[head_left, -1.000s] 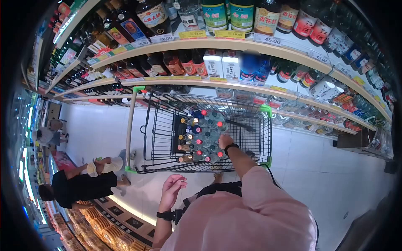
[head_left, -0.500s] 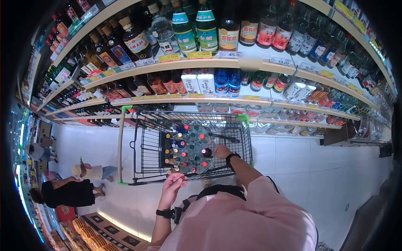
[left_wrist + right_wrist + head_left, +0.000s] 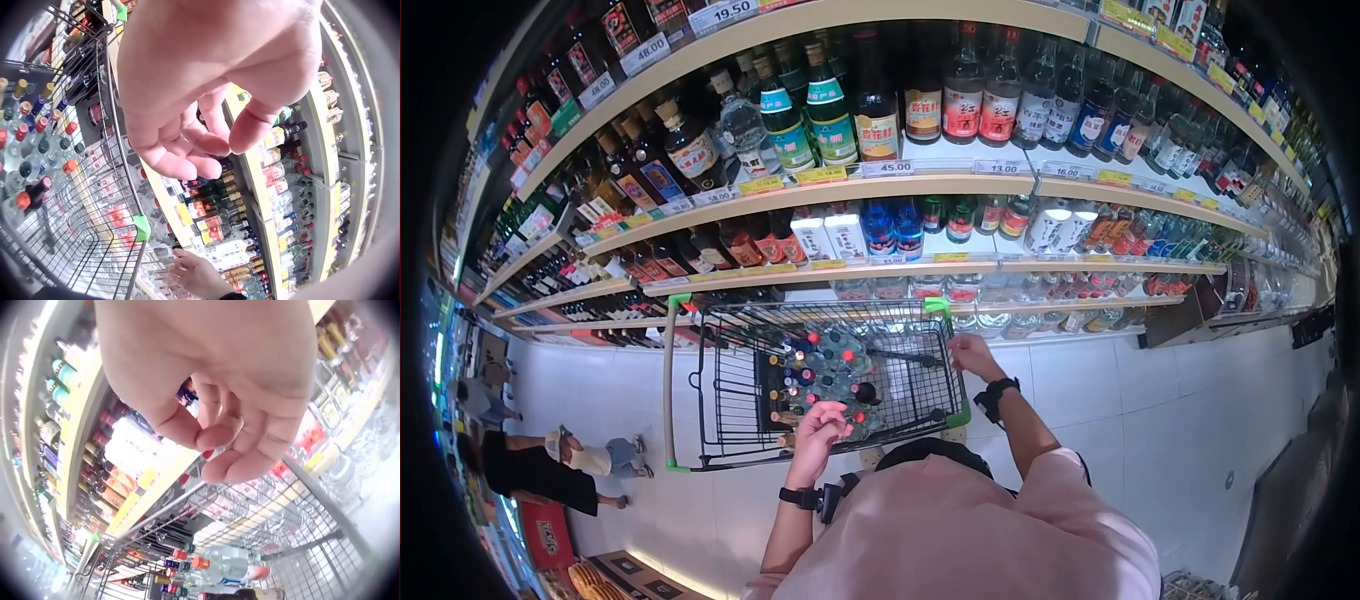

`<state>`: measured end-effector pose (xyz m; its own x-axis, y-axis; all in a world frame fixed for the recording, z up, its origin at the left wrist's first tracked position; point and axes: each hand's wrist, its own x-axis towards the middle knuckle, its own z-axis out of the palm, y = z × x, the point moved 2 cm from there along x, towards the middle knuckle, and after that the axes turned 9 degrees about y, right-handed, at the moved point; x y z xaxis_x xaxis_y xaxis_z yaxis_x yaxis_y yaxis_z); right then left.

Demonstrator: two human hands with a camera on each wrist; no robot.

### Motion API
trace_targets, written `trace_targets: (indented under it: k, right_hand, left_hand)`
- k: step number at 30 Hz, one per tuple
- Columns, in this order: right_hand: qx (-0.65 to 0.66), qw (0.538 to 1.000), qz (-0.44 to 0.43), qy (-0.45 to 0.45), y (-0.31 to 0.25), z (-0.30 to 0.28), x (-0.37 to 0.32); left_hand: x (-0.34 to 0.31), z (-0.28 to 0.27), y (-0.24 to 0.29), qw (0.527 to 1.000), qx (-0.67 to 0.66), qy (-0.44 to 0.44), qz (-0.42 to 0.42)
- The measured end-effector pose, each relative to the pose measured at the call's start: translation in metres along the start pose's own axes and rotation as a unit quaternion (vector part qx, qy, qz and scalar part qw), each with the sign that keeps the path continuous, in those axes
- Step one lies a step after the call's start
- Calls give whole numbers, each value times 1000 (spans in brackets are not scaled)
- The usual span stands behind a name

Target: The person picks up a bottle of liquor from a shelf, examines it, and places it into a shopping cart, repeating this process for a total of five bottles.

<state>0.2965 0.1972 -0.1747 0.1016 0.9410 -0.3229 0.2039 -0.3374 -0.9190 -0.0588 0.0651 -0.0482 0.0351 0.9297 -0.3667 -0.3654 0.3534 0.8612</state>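
Observation:
In the head view, a wire shopping cart (image 3: 668, 385) holds several clear bottles (image 3: 832, 375) with coloured caps and one dark bottle (image 3: 865, 392), grouped toward its handle side. My left hand (image 3: 821, 432) is raised in front of the cart's near side, fingers loosely bent and empty; it hides some bottles. Just past the cart's far right corner, my right hand (image 3: 974, 356) hangs empty near the lower shelves. The left wrist view shows the left hand (image 3: 212, 81) with bent fingers. Relaxed fingers of the right hand (image 3: 212, 394) hang above the cart in the right wrist view.
Long curved shelves (image 3: 800, 190) packed with bottles and price tags stand behind the cart. White floor tiles (image 3: 1090, 390) lie to the right. A person in black (image 3: 540, 475) and another in a white top (image 3: 590, 457) are at the left, near a red box (image 3: 546, 532).
My right hand has left the dark bottle in the cart and moved right, past the cart's end. The view has turned right, and the cart appears further left and lower.

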Motion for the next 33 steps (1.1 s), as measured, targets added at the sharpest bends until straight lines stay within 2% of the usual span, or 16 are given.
trace_targets:
  k: [4,6,10,13,16,18,20,23,25,33]
  right_hand:
    - [41,988,-132,63,-34,-39,24]
    - [97,987,-124,42,-61,-56,44]
    - [-9,977,-205,60,-177,-78,33]
    - [31,957,-280,67,-245,-86,43]
    - [0,953,-297,58,-317,-85,35]
    - [-27,916,-391,84,-352,-80,52]
    - [-45,923,-370,94,-390,-68,56]
    - [-97,885,-431,149,-433,-47,82]
    - [-108,879,-425,186,-457,-32,88]
    - [-180,858,-394,277,-505,3,96]
  left_hand:
    - [6,14,4,1000,13,-1,-9]
    - [6,20,6,1000,21,3,-13]
    - [8,16,6,999,1,-39,-2]
    - [4,16,8,999,1,-35,0]
    - [0,14,8,1000,-9,-25,9]
    - [-1,10,5,1000,-13,-9,19]
    - [-1,2,0,1000,-25,-1,13]
    - [-4,-4,1,999,-31,10,12]
    - [-7,-6,4,999,-35,21,15]
    - [-20,-26,6,995,-68,61,38]
